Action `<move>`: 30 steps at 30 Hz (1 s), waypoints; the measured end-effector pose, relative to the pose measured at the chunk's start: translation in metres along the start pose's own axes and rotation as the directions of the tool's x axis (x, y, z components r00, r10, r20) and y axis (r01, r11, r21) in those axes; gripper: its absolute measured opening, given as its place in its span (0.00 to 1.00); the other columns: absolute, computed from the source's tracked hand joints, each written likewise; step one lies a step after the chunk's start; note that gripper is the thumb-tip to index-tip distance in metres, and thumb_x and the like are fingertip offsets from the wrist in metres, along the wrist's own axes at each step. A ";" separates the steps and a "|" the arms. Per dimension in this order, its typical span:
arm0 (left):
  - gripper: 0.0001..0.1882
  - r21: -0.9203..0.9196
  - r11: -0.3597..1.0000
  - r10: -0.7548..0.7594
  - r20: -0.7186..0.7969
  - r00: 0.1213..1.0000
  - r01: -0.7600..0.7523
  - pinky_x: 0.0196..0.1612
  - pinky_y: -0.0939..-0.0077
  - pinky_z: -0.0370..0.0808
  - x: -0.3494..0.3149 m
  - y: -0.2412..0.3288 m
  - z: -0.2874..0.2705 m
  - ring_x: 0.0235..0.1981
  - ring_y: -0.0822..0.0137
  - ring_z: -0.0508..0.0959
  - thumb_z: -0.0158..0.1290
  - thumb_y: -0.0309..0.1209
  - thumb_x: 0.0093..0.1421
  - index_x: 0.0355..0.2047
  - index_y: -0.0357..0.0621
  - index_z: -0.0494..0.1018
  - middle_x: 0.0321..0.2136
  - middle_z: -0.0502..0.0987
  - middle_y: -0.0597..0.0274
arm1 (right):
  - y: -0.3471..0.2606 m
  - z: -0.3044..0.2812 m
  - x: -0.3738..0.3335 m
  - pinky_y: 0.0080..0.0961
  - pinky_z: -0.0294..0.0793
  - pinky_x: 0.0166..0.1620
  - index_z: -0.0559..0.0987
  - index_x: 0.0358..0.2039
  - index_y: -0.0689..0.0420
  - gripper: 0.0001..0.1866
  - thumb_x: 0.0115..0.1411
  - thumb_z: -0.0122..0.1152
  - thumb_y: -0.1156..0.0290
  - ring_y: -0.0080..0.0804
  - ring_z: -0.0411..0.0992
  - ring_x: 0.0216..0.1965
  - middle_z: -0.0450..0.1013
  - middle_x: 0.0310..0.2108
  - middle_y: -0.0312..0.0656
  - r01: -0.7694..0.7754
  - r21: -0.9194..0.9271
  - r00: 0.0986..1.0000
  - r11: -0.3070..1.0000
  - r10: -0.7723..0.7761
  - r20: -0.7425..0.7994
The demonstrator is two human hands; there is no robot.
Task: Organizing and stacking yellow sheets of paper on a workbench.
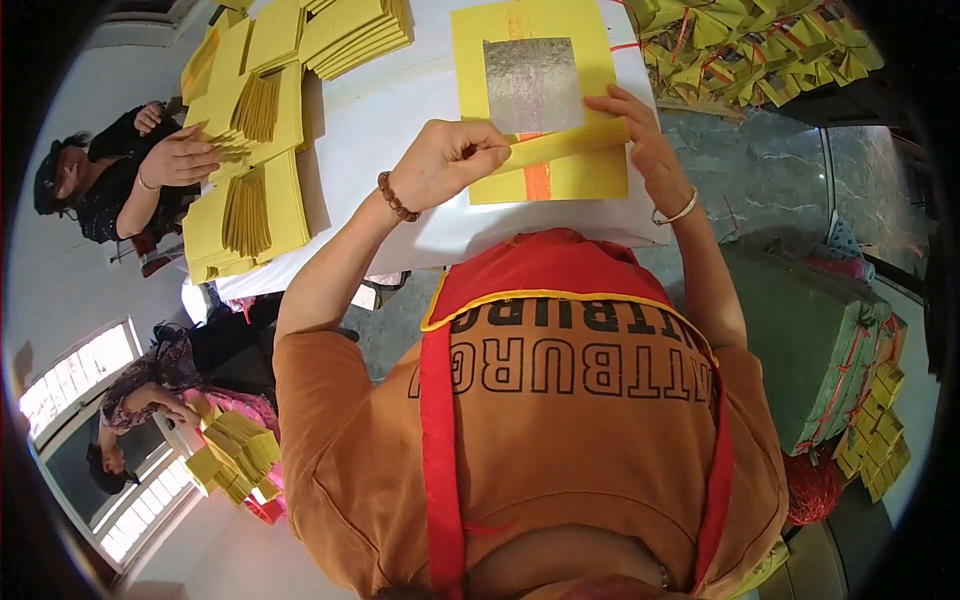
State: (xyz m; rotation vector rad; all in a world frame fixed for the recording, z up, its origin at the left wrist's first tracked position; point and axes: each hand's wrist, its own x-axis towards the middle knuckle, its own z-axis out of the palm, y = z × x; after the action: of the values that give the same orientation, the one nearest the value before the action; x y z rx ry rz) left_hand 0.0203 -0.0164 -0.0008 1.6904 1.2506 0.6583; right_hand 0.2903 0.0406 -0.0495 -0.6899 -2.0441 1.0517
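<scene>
On the white table lies a yellow paper sheet with a silver square and an orange stripe down its middle. A folded or rolled yellow strip of paper crosses the sheet just below the silver square. At the strip's left end, my left hand is closed, pinching the paper between thumb and fingers. My right hand is at the right end, its fingers stretched out over the sheet's right edge and touching the strip. Whether more sheets lie underneath I cannot tell.
Stacks of folded yellow paper line the table's left side, where another person's hand touches one. A second person handles yellow paper farther left. Piled yellow paper pieces stand beyond the table's right edge; a green bundle sits behind my right arm.
</scene>
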 end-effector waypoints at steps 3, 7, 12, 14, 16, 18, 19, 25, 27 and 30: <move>0.11 -0.026 0.997 -0.076 0.060 0.995 0.077 0.28 0.81 0.65 0.001 0.006 -0.008 0.24 0.77 0.67 0.52 0.32 0.56 0.32 0.35 0.74 0.21 0.72 0.65 | 0.000 0.003 0.002 0.33 0.51 0.61 0.75 0.41 0.57 0.13 0.56 0.55 0.68 0.40 0.52 0.61 0.67 0.51 0.37 0.014 -0.102 1.000 0.995 -0.014 -0.003; 0.20 -0.002 0.933 0.354 0.164 0.921 -0.359 0.47 0.72 0.66 0.002 0.008 -0.030 0.42 0.66 0.72 0.55 0.37 0.54 0.45 0.41 0.71 0.39 0.75 0.61 | 0.010 0.006 0.001 0.33 0.55 0.59 0.76 0.38 0.55 0.13 0.50 0.62 0.73 0.39 0.55 0.59 0.69 0.49 0.35 -0.016 -0.113 0.998 0.994 0.009 -0.060; 0.23 0.625 0.680 0.396 0.124 0.910 -0.382 0.52 0.65 0.63 0.002 -0.018 -0.025 0.48 0.55 0.69 0.53 0.35 0.52 0.50 0.48 0.69 0.47 0.71 0.59 | 0.007 0.002 0.004 0.32 0.58 0.57 0.77 0.34 0.53 0.11 0.48 0.63 0.72 0.40 0.58 0.57 0.69 0.49 0.36 -0.006 -0.152 0.999 0.988 -0.001 -0.043; 0.21 0.691 0.641 0.440 0.026 0.898 -0.334 0.51 0.66 0.64 0.001 -0.022 -0.013 0.48 0.55 0.68 0.51 0.32 0.52 0.49 0.48 0.70 0.47 0.71 0.59 | 0.004 0.002 0.007 0.32 0.59 0.56 0.77 0.33 0.53 0.11 0.46 0.64 0.72 0.40 0.59 0.56 0.69 0.48 0.37 0.007 -0.183 0.999 0.983 -0.013 -0.033; 0.21 0.735 0.580 0.491 0.027 0.871 -0.350 0.47 0.67 0.67 0.001 -0.022 -0.013 0.47 0.57 0.69 0.51 0.31 0.50 0.47 0.48 0.71 0.46 0.71 0.59 | 0.000 0.005 0.009 0.33 0.60 0.55 0.78 0.31 0.52 0.11 0.44 0.65 0.71 0.41 0.61 0.55 0.70 0.47 0.38 -0.013 -0.260 0.990 0.965 -0.024 -0.140; 0.20 0.810 0.466 0.579 0.025 0.815 -0.356 0.43 0.68 0.68 -0.001 -0.013 -0.014 0.45 0.58 0.71 0.51 0.31 0.50 0.46 0.48 0.72 0.44 0.72 0.58 | -0.004 0.001 0.012 0.33 0.60 0.54 0.78 0.30 0.51 0.11 0.43 0.65 0.71 0.42 0.61 0.54 0.70 0.47 0.38 0.049 -0.342 0.987 0.938 -0.099 -0.130; 0.20 0.809 0.470 0.581 0.019 0.814 -0.354 0.43 0.68 0.68 -0.003 -0.009 -0.014 0.45 0.58 0.71 0.51 0.31 0.50 0.46 0.48 0.72 0.44 0.72 0.58 | -0.007 -0.002 0.013 0.33 0.61 0.54 0.78 0.30 0.51 0.11 0.42 0.65 0.71 0.42 0.62 0.54 0.70 0.46 0.39 0.107 -0.417 0.978 0.903 -0.171 -0.119; 0.16 0.715 0.568 0.552 0.037 0.833 -0.408 0.39 0.69 0.68 -0.029 0.005 -0.002 0.37 0.61 0.75 0.51 0.30 0.50 0.40 0.43 0.74 0.37 0.76 0.58 | -0.036 -0.013 0.002 0.34 0.66 0.47 0.78 0.31 0.53 0.12 0.42 0.63 0.72 0.42 0.68 0.47 0.73 0.39 0.39 0.301 -0.461 0.953 0.835 -0.284 0.107; 0.14 0.626 0.690 0.508 -0.059 0.859 -0.364 0.37 0.71 0.68 -0.033 0.002 0.004 0.36 0.62 0.75 0.51 0.29 0.49 0.38 0.44 0.74 0.35 0.76 0.60 | -0.035 -0.010 -0.005 0.33 0.68 0.44 0.78 0.31 0.54 0.10 0.44 0.63 0.73 0.42 0.70 0.43 0.73 0.37 0.39 0.232 -0.337 0.972 0.912 -0.208 0.105; 0.09 0.484 0.827 0.412 -0.176 0.894 -0.286 0.33 0.71 0.69 -0.030 0.001 0.003 0.30 0.60 0.76 0.51 0.31 0.52 0.34 0.44 0.75 0.27 0.77 0.61 | -0.038 -0.007 -0.006 0.29 0.71 0.39 0.77 0.33 0.56 0.09 0.49 0.61 0.73 0.40 0.72 0.36 0.74 0.35 0.40 0.016 -0.200 0.996 0.980 0.002 0.090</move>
State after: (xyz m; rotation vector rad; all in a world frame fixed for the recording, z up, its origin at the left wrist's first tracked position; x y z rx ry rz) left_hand 0.0129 -0.0460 0.0020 2.3168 1.3655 0.9002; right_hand 0.2945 0.0195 -0.0173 -0.7485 -2.2501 0.8943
